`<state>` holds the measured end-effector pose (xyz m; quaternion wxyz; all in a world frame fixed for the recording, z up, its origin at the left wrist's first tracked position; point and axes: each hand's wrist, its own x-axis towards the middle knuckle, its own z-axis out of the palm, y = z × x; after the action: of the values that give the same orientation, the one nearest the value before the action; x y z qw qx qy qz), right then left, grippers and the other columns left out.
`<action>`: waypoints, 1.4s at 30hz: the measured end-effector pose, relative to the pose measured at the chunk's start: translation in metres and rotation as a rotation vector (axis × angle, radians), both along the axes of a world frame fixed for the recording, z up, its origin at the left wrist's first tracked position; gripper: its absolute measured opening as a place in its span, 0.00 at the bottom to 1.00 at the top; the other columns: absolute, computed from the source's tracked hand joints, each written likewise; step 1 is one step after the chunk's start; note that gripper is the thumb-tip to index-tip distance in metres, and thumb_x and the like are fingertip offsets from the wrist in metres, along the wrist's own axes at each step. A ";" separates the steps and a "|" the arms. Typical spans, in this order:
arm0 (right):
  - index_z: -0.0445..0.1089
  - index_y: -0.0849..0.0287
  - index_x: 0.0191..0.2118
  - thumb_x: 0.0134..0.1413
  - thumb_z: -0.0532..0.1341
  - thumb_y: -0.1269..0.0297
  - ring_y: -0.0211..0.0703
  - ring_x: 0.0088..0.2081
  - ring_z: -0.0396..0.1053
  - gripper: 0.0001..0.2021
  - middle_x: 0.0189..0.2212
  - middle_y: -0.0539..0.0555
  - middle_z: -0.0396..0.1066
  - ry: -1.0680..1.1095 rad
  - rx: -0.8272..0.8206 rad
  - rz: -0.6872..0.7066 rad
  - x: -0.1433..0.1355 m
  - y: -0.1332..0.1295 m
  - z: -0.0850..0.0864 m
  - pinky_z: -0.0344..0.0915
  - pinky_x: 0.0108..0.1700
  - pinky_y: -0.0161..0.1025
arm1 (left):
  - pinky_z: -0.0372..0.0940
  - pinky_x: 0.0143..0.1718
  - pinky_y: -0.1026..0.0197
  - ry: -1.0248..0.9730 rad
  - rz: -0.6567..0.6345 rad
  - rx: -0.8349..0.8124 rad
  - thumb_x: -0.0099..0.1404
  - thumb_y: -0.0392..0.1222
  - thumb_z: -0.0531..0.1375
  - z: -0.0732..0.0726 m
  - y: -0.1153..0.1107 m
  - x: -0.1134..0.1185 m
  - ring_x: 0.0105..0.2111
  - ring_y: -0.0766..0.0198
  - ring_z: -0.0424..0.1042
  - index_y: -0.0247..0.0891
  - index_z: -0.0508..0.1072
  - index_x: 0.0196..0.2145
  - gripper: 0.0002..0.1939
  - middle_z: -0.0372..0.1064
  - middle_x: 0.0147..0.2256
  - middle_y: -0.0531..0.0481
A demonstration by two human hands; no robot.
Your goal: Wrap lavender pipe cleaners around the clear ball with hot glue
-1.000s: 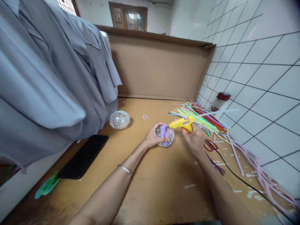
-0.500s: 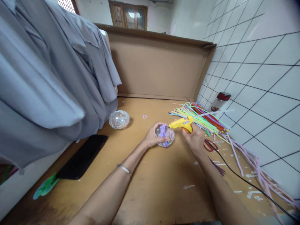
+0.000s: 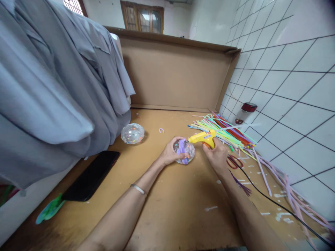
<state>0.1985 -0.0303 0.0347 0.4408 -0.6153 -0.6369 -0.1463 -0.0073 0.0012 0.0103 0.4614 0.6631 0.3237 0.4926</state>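
Gripped from its left side by my left hand (image 3: pixel 172 151) is a clear, faceted ball (image 3: pixel 191 150) with coloured specks. A purple fuzzy strand (image 3: pixel 181 147) runs over the ball near my fingers and thumb. My right hand (image 3: pixel 217 153) is wrapped around the grip of a yellow glue gun (image 3: pixel 202 138), whose dark nozzle points left and meets the top of the purple strand; whether glue is coming out is too small to tell. A second clear speckled ball (image 3: pixel 132 133) sits on the table to the left.
Bundled colourful pipe cleaners (image 3: pixel 222 129) lie at the right, beside red-handled scissors (image 3: pixel 235 162) and a red-lidded jar (image 3: pixel 246 113). A black cord (image 3: pixel 272 199) crosses the right side. A black phone (image 3: pixel 91 176) lies left, below hanging grey cloth (image 3: pixel 60 87). Cardboard (image 3: pixel 178 73) stands behind.
Almost nothing differs. Both hands keep their hold, the glue gun's nozzle stays at the purple strand, and the view shifts very slightly.
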 end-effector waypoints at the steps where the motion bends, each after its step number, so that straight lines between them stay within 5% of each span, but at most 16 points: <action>1: 0.63 0.56 0.28 0.49 0.56 0.56 0.42 0.25 0.60 0.09 0.23 0.51 0.66 0.003 0.011 -0.002 0.000 0.000 0.000 0.53 0.29 0.36 | 0.63 0.52 0.55 0.000 -0.002 0.003 0.39 0.45 0.71 0.000 0.000 0.000 0.48 0.53 0.70 0.36 0.68 0.46 0.35 0.70 0.47 0.44; 42: 0.62 0.55 0.26 0.46 0.56 0.57 0.42 0.25 0.59 0.08 0.23 0.52 0.66 -0.022 -0.038 -0.036 0.003 0.001 0.000 0.51 0.29 0.37 | 0.64 0.52 0.53 0.008 0.000 0.014 0.40 0.42 0.70 0.003 -0.002 0.000 0.48 0.52 0.70 0.35 0.68 0.45 0.33 0.71 0.46 0.44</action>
<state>0.2012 -0.0293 0.0352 0.4192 -0.6332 -0.6333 -0.1488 -0.0078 -0.0009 0.0136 0.4556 0.6684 0.3220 0.4920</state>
